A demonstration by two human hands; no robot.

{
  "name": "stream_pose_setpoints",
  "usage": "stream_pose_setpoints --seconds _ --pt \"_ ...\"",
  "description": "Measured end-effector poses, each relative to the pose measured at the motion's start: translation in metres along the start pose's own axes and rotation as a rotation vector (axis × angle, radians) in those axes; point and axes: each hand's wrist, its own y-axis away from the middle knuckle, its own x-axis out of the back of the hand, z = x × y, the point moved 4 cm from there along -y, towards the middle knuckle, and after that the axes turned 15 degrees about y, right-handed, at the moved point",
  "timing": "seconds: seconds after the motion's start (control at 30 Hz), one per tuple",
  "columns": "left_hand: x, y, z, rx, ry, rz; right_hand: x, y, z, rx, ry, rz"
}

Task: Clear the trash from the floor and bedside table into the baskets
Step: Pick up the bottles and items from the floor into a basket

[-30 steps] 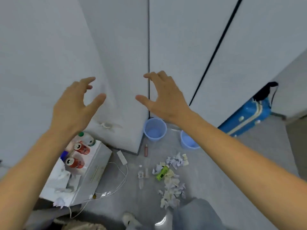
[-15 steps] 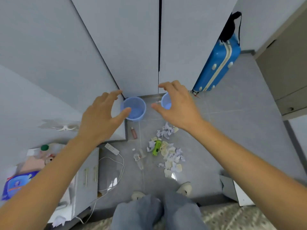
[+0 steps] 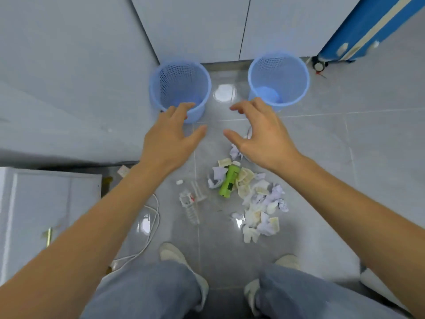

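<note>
Two light blue mesh baskets stand on the grey tiled floor against the white cupboard doors: the left basket (image 3: 161,88) and the right basket (image 3: 299,86). In front of them lies a heap of crumpled paper (image 3: 259,203) with a green bottle (image 3: 228,184) and a crushed clear plastic bottle (image 3: 190,203) beside it. My left hand (image 3: 170,139) hovers open just before the left basket. My right hand (image 3: 262,137) hovers open above the far end of the paper heap. Neither hand holds anything.
The white bedside table (image 3: 46,203) stands at the left, its top out of view. A white power strip (image 3: 123,171) and its cable (image 3: 151,226) lie beside it. A blue suitcase (image 3: 368,28) leans at the top right. My knees and shoes fill the bottom.
The view has tilted down toward the floor and closer to the baskets. Both hands have come down from in front of the cupboard doors to just over the baskets and trash, still open.
</note>
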Motion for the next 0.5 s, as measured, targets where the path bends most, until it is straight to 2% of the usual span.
stream_pose_setpoints --seconds 0.13,0.27,0.5 --pt "-0.072 -0.012 -0.114 0.093 -0.004 0.032 -0.145 -0.018 0.005 0.069 -0.011 -0.067" --pt "-0.132 0.012 -0.213 0.224 -0.011 0.025 -0.256 -0.015 0.009 0.095 -0.021 -0.137" --pt "-0.213 0.071 -0.307 0.458 -0.004 0.004 -0.372 0.022 0.028 0.071 -0.009 -0.311"
